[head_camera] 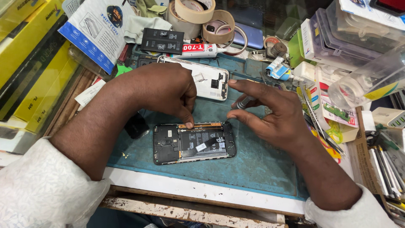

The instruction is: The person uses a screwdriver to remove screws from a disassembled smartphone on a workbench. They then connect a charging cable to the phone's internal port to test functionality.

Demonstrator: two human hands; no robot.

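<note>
An opened black phone [195, 143], back cover off, lies flat on a blue work mat [253, 164] with its battery and boards showing. My left hand [162, 90] presses a fingertip onto the phone's upper edge near the middle. My right hand [270, 112] pinches a thin grey metal screwdriver [243, 102], its tip pointing down at the phone's upper right corner. A white phone back cover [206, 78] lies just beyond my left hand, partly hidden by it.
Rolls of tape [198, 14], a glue tube [200, 50] and a black battery [162, 41] crowd the far edge. Yellow boxes [33, 63] stack at the left. Clear plastic boxes [354, 38], packets and tweezers [320, 126] fill the right side. A small black part [136, 126] sits left of the phone.
</note>
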